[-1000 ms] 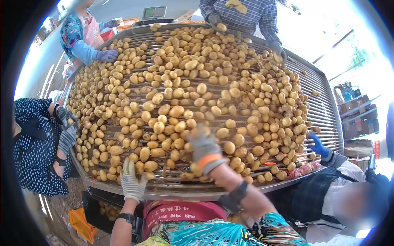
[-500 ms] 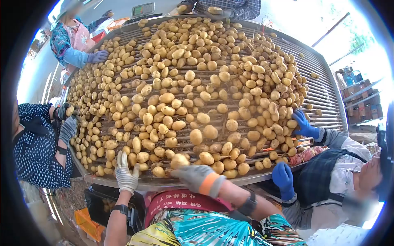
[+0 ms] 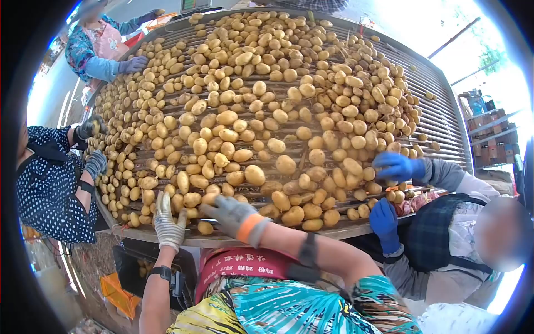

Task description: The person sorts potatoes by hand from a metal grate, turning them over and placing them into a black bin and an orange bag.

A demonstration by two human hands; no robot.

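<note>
1. Sliding left, the right hand (image 3: 227, 214) has neared the left hand (image 3: 168, 224); both lie open, fingers spread, grasping nothing.
2. Slatted table (image 3: 439, 133) carries heaped potatoes (image 3: 261, 111); black crate (image 3: 121, 267) beneath holds a few.
3. One potato (image 3: 205, 227) lies between the hands, at the near edge.

Potatoes (image 3: 261, 106) lie heaped across the slatted worktop (image 3: 442, 119), thickest at the middle and left, with only a few scattered toward the right edge. At the near rim the left hand (image 3: 168, 222) lies flat against the front row. The right hand (image 3: 231, 214) is just to its right, fingers (image 3: 207, 209) spread over the potatoes. A co-worker (image 3: 445, 239) stands at the near right corner — one hand on the heap, the other at the rim. A second person (image 3: 50, 189) stands at the left edge, and a third person (image 3: 97, 44) at the far left corner.
</note>
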